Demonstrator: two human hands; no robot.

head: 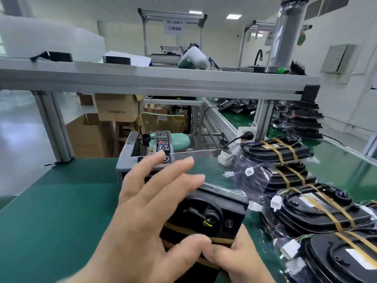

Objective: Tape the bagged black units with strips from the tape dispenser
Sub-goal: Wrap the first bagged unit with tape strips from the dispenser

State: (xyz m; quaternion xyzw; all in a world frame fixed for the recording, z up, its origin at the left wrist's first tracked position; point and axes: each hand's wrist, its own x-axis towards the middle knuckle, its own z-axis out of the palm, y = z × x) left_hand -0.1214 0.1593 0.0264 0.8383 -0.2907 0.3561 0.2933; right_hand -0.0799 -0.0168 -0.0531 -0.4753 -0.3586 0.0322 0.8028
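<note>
Nearest the camera, the right hand (242,260) comes in from the bottom edge, its fingers curled round the near right corner of a bagged black unit (216,213) and holding it. The unit sits low in the middle of the view over the green counter (61,211). Tan tape strips (183,229) cross its near end.

The left hand (151,211) is wide, with fingers straight and spread above the unit's left side. Its thumb lies down at the tan strips, just beside the right hand's fingertips. Whether the palm touches the unit cannot be told.

Beyond the left fingertips stands the tape dispenser (161,144), a grey box with a labelled control panel and a small black roller at its far left.

To the right of the held unit, taped units (322,211) in clear bags are piled from near to far along the counter. Each is crossed by tan bands, and white connectors on thin wires stick out on their left side. Farther right and far off, a stack of black bagged units (302,119) rests beside an aluminium post.

An aluminium shelf (163,82) spans the view above the counter. Under it, in the far middle, are cardboard boxes (116,107) and a green chair (173,127).
</note>
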